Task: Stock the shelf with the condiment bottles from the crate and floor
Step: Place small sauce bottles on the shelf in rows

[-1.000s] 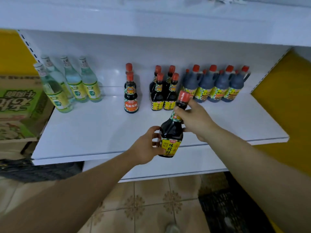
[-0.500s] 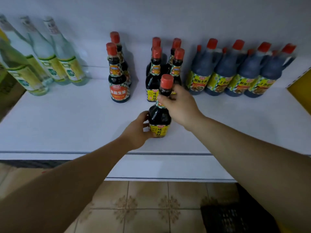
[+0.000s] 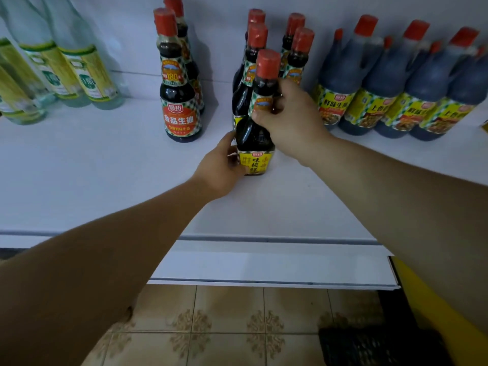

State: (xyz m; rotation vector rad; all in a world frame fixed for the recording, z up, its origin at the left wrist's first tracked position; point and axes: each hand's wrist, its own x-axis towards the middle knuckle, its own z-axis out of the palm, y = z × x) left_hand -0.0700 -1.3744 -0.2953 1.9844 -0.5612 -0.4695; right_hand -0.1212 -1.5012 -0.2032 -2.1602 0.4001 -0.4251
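Head cam: clear glass bottles [image 3: 66, 62] at left were cut off, and the black plastic crate [image 3: 375, 347] was only partly in frame. Left hand [image 3: 220, 167] gripped the base of the dark red-capped, yellow-labelled sauce bottle [image 3: 254, 136]; right hand [image 3: 287, 122] curled round its neck. Bottle stood on the white shelf [image 3: 105, 180], with bare shelf toward the front edge.

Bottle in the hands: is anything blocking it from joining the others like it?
Nothing visible does. The left hand and right hand hold the bottle on the shelf, right in front of the matching bottles.

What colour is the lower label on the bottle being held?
Yellow label on the bottle, seen in the head view.
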